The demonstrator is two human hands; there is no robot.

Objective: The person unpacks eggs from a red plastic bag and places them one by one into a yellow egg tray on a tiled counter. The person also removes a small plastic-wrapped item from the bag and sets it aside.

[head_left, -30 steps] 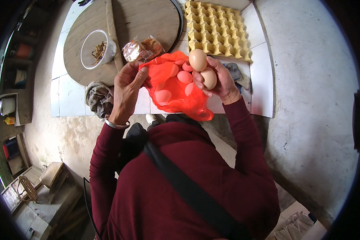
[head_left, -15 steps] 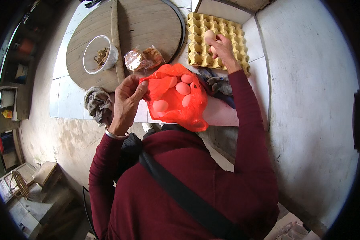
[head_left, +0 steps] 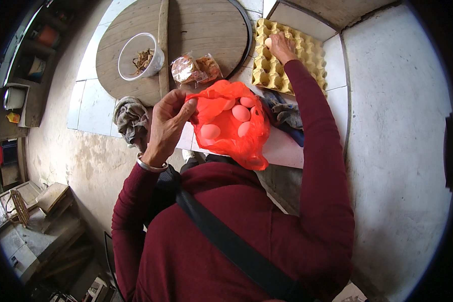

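Hands: L (head_left: 170, 121) pinch, 1 bag (head_left: 229, 143) (5 eggs (head_left: 241, 112)); R (head_left: 284, 49) @ 1 egg (head_left: 268, 42), grip unclear

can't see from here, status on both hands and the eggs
Left hand pinching red bag, eggs inside. Right hand over yellow tray, touching an egg. Grey cloth right of bag.

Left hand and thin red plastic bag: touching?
Touching. The head view shows it: the left hand pinches the thin red plastic bag at its upper-left edge.
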